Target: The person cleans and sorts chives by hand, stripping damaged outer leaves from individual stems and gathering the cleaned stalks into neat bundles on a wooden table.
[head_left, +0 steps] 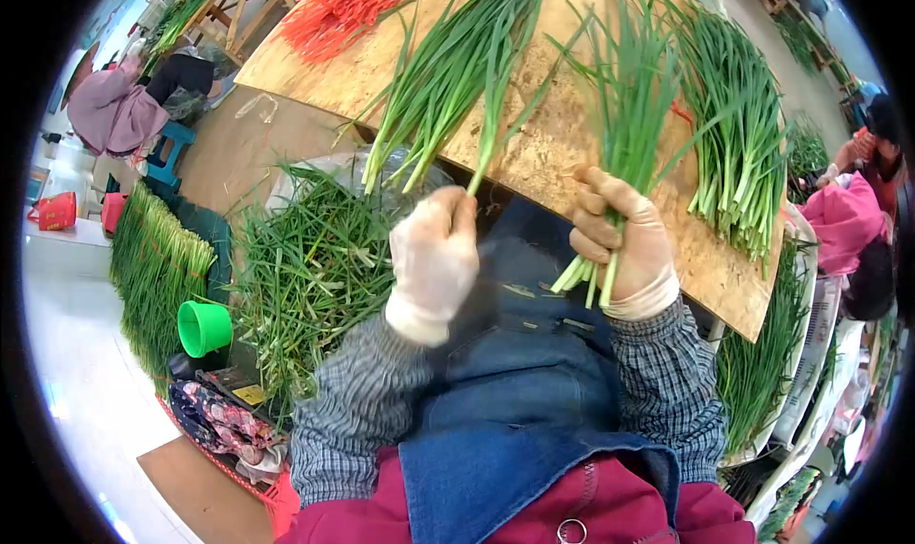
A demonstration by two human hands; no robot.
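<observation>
My right hand (pixel 624 234), in a thin whitish glove, is wrapped around a bunch of Chinese chives (pixel 637 96). Their leaves point away from me, and the pale stem ends stick out below my fingers. My left hand (pixel 434 263), gloved too, pinches the pale end of a chive stalk (pixel 490 115) at the table's near edge. Left of that stalk, loose chives (pixel 443 77) lie on the wooden table (pixel 562 149) with their stems toward me. To the right of my right hand lies a thick pile of chives (pixel 739 134).
Red ties (pixel 348 6) lie at the table's far left. A heap of chive scraps (pixel 310 268) sits left of my lap, beside a green cup (pixel 204 328) and stacked chives (pixel 157 268). More chives (pixel 762 382) are at right. Other people (pixel 114 110) sit nearby on both sides.
</observation>
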